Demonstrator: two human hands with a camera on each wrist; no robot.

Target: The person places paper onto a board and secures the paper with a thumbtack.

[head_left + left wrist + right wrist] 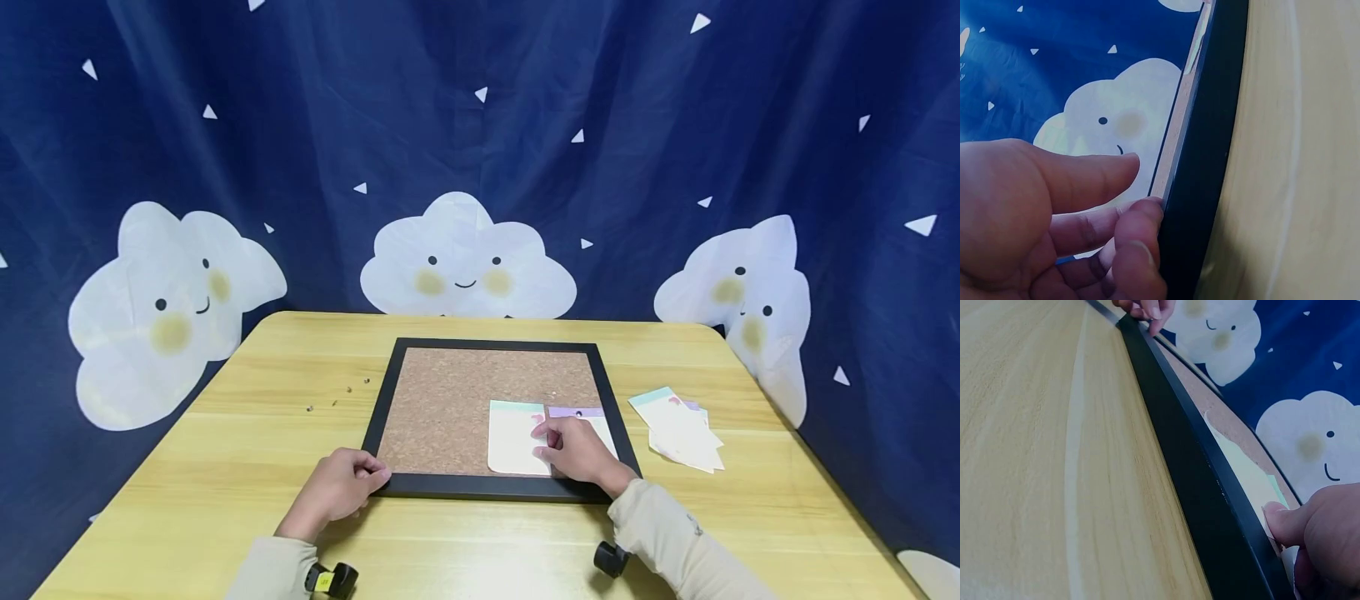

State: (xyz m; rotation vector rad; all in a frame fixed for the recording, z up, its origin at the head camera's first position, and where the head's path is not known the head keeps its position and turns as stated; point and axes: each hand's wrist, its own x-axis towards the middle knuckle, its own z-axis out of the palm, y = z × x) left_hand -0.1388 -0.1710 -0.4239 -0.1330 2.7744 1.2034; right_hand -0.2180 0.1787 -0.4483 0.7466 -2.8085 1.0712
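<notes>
A black-framed corkboard (450, 400) lies on the table. My left hand (347, 483) holds it at the near left corner, with curled fingers (1138, 240) against the frame (1200, 156) and the thumb raised above them. On the board's near right part lies a cream note sheet (516, 442) with a mint top band. My right hand (576, 448) pinches this sheet's right edge, the thumb (1288, 522) on the paper. Just right of it, a second note sheet with a purple band (562, 412) lies partly under that hand, and a pushpin (578, 413) stands in its band.
To the right of the board, several loose note sheets (678, 429) lie in a fanned pile on the wooden table (465, 546). Several small pins (310, 408) are scattered left of the board. A dark blue curtain (315, 108) with clouds hangs behind the table.
</notes>
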